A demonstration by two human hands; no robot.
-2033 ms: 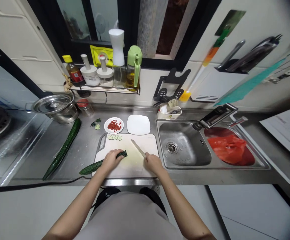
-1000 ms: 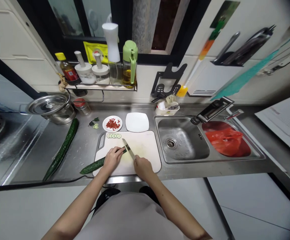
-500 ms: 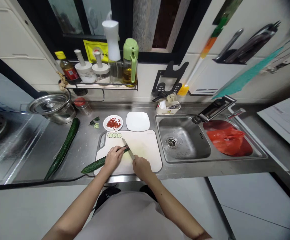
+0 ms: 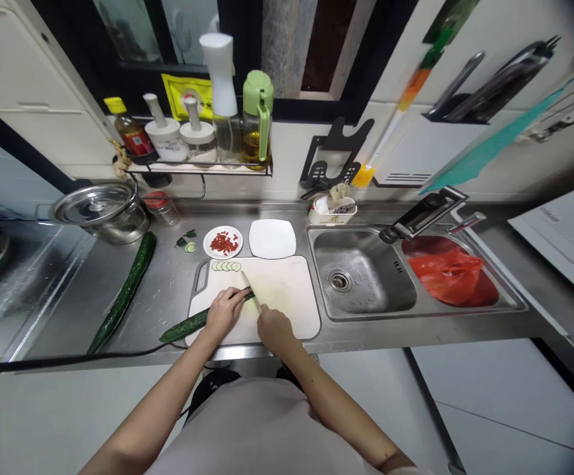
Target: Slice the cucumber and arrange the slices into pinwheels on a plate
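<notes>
On the white cutting board (image 4: 287, 297) lies a dark green cucumber (image 4: 185, 326), its left end hanging over the counter. My left hand (image 4: 223, 311) is closed over the cucumber near its cut right end. My right hand (image 4: 273, 327) grips the handle of a knife (image 4: 248, 288), whose blade rests against the cucumber end by my left fingers. A row of several cucumber slices (image 4: 225, 266) sits at the board's far edge.
A second whole cucumber (image 4: 123, 294) lies on the steel counter to the left, near a lidded pot (image 4: 97, 210). Behind the board stand a small dish of red bits (image 4: 222, 242) and a white plate (image 4: 272, 238). The sink (image 4: 363, 280) is to the right, with a red bag (image 4: 445, 276) in its far basin.
My right hand brought the knife left from the middle of the board to the cucumber's cut end beside my left fingers. My left hand stayed on the cucumber.
</notes>
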